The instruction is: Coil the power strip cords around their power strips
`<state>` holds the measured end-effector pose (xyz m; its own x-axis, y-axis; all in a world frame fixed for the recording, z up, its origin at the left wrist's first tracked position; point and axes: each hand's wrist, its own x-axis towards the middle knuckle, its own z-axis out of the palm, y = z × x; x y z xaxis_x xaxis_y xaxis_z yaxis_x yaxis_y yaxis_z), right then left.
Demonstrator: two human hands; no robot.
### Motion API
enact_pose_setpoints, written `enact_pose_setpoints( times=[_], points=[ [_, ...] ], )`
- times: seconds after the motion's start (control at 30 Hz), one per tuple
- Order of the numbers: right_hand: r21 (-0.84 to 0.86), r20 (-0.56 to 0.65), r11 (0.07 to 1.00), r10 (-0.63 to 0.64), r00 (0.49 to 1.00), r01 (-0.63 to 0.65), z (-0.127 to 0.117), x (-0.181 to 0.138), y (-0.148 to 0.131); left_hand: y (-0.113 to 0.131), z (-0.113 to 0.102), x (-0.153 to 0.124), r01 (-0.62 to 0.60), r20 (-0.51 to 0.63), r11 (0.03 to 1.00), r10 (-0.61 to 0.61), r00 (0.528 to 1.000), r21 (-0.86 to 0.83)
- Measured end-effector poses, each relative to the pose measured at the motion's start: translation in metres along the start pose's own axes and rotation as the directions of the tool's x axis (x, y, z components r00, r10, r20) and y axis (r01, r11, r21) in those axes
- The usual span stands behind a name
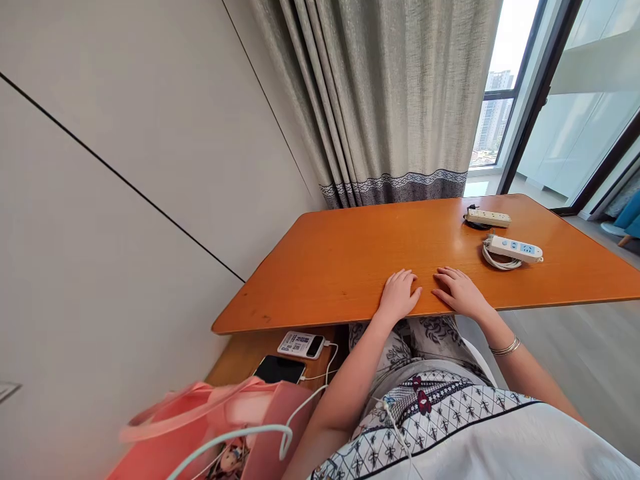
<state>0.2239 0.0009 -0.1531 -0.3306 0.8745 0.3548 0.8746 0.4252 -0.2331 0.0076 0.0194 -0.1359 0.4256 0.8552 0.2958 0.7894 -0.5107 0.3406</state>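
Note:
My left hand [399, 295] lies flat on the near edge of the orange wooden table [350, 253], fingers stretched out, holding nothing. My right hand [459, 291] rests palm down just beside it, fingers apart and empty; a thin bracelet sits on that wrist. Beyond my right hand lies a white power strip with blue sockets [515, 249] on its coiled white cable. Farther back is a second, cream power strip [488, 217] with a dark cable. Neither hand touches them.
A lower wooden bench [240, 357] at my left carries a white power bank [301, 345] and a dark phone [279, 369], joined by white cables. A pink bag [220, 427] stands in front of it. Grey curtain [380, 100], wall left, glass door right.

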Motion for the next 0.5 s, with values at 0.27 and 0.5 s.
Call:
enact_pose_setpoints(
  times=[0.27, 0.5],
  points=[
    [-0.005, -0.007, 1.000, -0.005, 1.000, 0.005, 0.0032, -0.0002, 0.0027, -0.0018, 0.0031, -0.0005, -0.011, -0.022, 1.000, 0.011, 1.000, 0.003],
    [-0.001, -0.019, 1.000, -0.016, 1.000, 0.016, 0.0041, -0.0008, 0.0038, -0.0016, 0.0031, -0.0009, -0.012, -0.023, 1.000, 0.012, 1.000, -0.002]
  ],
)
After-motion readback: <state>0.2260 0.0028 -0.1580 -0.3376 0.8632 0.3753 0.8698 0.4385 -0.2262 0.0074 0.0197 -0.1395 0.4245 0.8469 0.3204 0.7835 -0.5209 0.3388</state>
